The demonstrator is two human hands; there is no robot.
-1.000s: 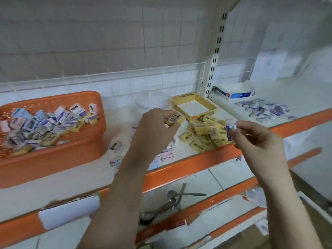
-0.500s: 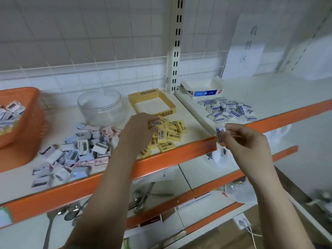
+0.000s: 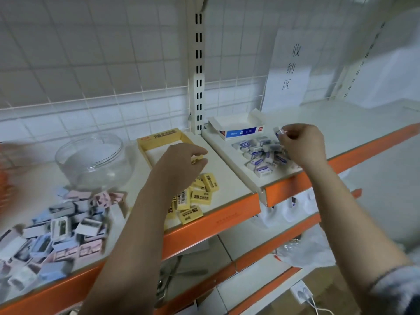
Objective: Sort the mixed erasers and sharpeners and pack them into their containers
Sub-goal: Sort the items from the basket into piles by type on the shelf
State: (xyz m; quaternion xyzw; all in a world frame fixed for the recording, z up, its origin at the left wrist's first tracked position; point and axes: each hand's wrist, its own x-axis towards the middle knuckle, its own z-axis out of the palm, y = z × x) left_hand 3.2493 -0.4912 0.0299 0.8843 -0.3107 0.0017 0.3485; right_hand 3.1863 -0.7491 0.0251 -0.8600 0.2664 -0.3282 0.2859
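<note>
My left hand (image 3: 181,164) hovers over the front corner of the open yellow eraser box (image 3: 159,139), fingers curled round a yellow eraser that is mostly hidden. Beneath my wrist lies a loose pile of yellow erasers (image 3: 200,196). My right hand (image 3: 302,144) pinches a white-and-blue eraser (image 3: 278,130) above a heap of white-and-blue erasers (image 3: 261,155). Behind that heap stands their open white-and-blue box (image 3: 238,129). At the lower left is a pile of pastel sharpeners (image 3: 56,228), and a clear round jar (image 3: 93,158) stands behind it.
An orange basket (image 3: 3,176) shows blurred at the far left edge. The shelf has an orange front lip (image 3: 227,219) and a slotted white upright (image 3: 198,71). A paper sign (image 3: 288,67) hangs on the wire back grid. Lower shelves hold metal utensils and plastic bags.
My right hand rose from the shelf's front edge to above the white-and-blue heap with its eraser. My left hand shifted from the yellow pile toward the yellow box. The view swung right.
</note>
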